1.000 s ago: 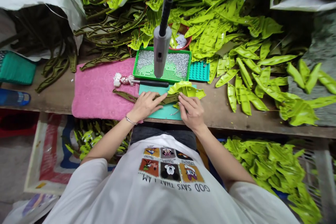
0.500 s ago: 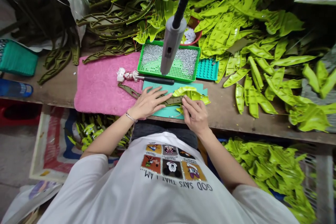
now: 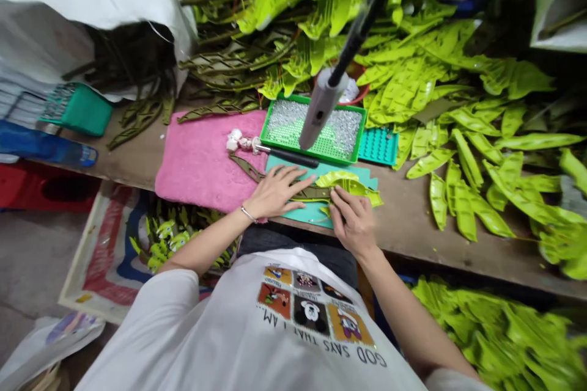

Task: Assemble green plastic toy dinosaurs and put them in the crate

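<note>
Left hand (image 3: 275, 192) lies flat and open on olive plastic stem (image 3: 312, 193); right hand (image 3: 353, 224) curls onto lime leaf (image 3: 348, 182), grip unclear. Both sit over teal mat (image 3: 308, 214), near tabletop's front edge (image 3: 413, 250); pink towel (image 3: 206, 165) just left.

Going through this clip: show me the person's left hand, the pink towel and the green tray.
Left hand (image 3: 275, 192): head view, on the back of the hand.
Pink towel (image 3: 197, 165): head view, on its bare middle.
Green tray (image 3: 332, 159): head view, on its front rim.
</note>
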A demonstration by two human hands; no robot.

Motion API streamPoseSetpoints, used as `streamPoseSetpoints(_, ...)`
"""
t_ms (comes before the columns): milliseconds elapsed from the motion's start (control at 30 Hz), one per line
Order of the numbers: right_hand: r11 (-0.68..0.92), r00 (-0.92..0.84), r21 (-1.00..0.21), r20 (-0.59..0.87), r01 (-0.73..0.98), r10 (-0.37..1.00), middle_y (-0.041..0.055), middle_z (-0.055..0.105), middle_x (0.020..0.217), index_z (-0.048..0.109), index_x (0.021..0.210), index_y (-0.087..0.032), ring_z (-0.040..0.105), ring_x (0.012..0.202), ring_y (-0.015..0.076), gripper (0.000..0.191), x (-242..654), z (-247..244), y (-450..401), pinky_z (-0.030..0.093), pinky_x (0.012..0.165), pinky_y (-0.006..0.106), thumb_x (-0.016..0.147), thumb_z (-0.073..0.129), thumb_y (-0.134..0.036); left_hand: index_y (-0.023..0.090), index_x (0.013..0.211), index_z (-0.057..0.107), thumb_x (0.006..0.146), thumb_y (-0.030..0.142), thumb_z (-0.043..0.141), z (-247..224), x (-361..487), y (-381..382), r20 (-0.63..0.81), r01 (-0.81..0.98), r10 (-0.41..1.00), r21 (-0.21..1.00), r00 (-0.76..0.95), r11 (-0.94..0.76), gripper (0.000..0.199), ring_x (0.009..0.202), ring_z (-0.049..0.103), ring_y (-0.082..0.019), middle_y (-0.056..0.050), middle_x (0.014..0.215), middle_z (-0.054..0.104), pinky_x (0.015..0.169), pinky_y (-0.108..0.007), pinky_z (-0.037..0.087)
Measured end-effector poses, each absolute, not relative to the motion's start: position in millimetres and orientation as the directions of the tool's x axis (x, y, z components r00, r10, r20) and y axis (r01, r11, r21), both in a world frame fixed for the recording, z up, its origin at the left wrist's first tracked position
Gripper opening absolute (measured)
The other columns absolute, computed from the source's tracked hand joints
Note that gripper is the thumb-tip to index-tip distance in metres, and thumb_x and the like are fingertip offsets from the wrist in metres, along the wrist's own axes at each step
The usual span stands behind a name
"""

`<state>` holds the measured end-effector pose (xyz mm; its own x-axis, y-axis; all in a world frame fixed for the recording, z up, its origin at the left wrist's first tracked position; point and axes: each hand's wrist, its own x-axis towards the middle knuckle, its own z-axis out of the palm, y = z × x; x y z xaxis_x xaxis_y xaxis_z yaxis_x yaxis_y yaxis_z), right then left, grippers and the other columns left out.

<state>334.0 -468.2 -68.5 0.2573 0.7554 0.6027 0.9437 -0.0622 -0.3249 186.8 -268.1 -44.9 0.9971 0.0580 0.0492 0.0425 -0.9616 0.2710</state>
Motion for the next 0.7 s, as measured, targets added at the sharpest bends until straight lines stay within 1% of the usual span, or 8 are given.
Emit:
streamPoseSetpoints(100, -0.018, 0.241, -0.321, 0.671, 0.947, 0.702, 0.0164, 0.07, 0.122, 0.057, 0.138, -0.019, 0.07, 0.096, 0.0224, 0.05, 336.8, -58.1, -472.7, 0.057, 0.081, 0.036, 0.088, 0.065, -0.013, 0.021, 0.146, 0.05, 0.1, 0.048, 0.049, -35.9, 166.5, -267.9, 0.078, 0.014, 0.034, 0.241, 0.996, -0.97, 0.053, 0.11, 0.059, -0.026, -0.014, 0.124, 0.065, 0.095, -0.041, 0.045)
streamPoseSetpoints(233, -0.13, 0.319, -0.297, 0.788, 0.946, 0.526, 0.0122, 0.069, 0.122, 0.057, 0.139, -0.026, 0.072, 0.096, 0.0254, 0.054, 352.5, -49.1, -483.6, 0.06, 0.078, 0.039, 0.087, 0.068, -0.019, 0.023, 0.151, 0.041, 0.102, 0.046, 0.044, -8.0, 103.0, -249.0, 0.254, 0.011, 0.027, 0.063, 0.967, -0.998, 0.055, 0.098, 0.06, -0.024, -0.013, 0.116, 0.066, 0.087, -0.039, 0.048)
streamPoseSetpoints(367, -0.204, 0.376, -0.317, 0.822, 0.926, 0.428, 0.013, 0.07, 0.116, 0.058, 0.139, -0.025, 0.07, 0.094, 0.0302, 0.055, 364.9, -45.0, -487.8, 0.06, 0.076, 0.045, 0.086, 0.068, -0.02, 0.026, 0.158, 0.027, 0.103, 0.042, 0.038, 26.8, 59.7, -200.3, 0.637, 0.314, 0.217, -0.042, 0.74, -0.948, 0.059, 0.098, 0.06, -0.025, -0.013, 0.117, 0.06, 0.08, -0.036, 0.05)
streamPoseSetpoints(433, -0.189, 0.378, -0.327, 0.81, 0.926, 0.448, 0.013, 0.069, 0.116, 0.057, 0.14, -0.024, 0.07, 0.096, 0.0297, 0.054, 365.2, -42.7, -487.3, 0.059, 0.079, 0.045, 0.087, 0.066, -0.019, 0.024, 0.158, 0.028, 0.102, 0.041, 0.042, 53.3, 72.6, -169.3, 0.704, 0.471, 0.325, -0.014, 0.631, -0.882, 0.06, 0.108, 0.058, -0.028, -0.015, 0.124, 0.056, 0.088, -0.039, 0.049)
streamPoseSetpoints(500, -0.174, 0.379, -0.338, 0.788, 0.925, 0.486, 0.0124, 0.066, 0.118, 0.056, 0.141, -0.025, 0.069, 0.1, 0.028, 0.054, 362.9, -39.5, -486.8, 0.059, 0.083, 0.043, 0.088, 0.065, -0.018, 0.02, 0.154, 0.037, 0.1, 0.047, 0.046, 89.6, 110.6, -137.5, 0.648, 0.611, 0.476, 0.021, 0.594, -0.791, 0.06, 0.119, 0.053, -0.032, -0.016, 0.128, 0.055, 0.101, -0.046, 0.043)
streamPoseSetpoints(567, -0.172, 0.379, -0.341, 0.771, 0.924, 0.511, 0.0115, 0.064, 0.12, 0.055, 0.14, -0.026, 0.067, 0.104, 0.0262, 0.055, 359.7, -35.7, -487.6, 0.059, 0.084, 0.04, 0.087, 0.066, -0.016, 0.018, 0.151, 0.042, 0.101, 0.05, 0.044, 131.5, 164.1, -106.7, 0.503, 0.688, 0.598, 0.008, 0.624, -0.725, 0.06, 0.127, 0.048, -0.035, -0.017, 0.132, 0.054, 0.108, -0.054, 0.036)
streamPoseSetpoints(633, -0.208, 0.399, -0.342, 0.753, 0.917, 0.523, 0.011, 0.062, 0.121, 0.056, 0.138, -0.027, 0.066, 0.106, 0.0244, 0.054, 357.3, -33.0, -491.4, 0.059, 0.085, 0.038, 0.087, 0.067, -0.015, 0.012, 0.153, 0.036, 0.104, 0.05, 0.036, 169.2, 219.4, -77.8, 0.37, 0.685, 0.623, -0.052, 0.689, -0.727, 0.062, 0.135, 0.041, -0.039, -0.021, 0.14, 0.048, 0.108, -0.065, 0.028)
streamPoseSetpoints(700, -0.262, 0.435, -0.347, 0.732, 0.9, 0.524, 0.0118, 0.061, 0.122, 0.058, 0.135, -0.025, 0.065, 0.107, 0.0235, 0.05, 358.4, -32.9, -499.3, 0.059, 0.086, 0.038, 0.087, 0.066, -0.015, 0.005, 0.15, 0.037, 0.104, 0.061, 0.025, 192.8, 266.7, -48.8, 0.318, 0.595, 0.548, -0.071, 0.774, -0.8, 0.074, 0.142, 0.03, -0.045, -0.022, 0.146, 0.041, 0.107, -0.074, 0.015)
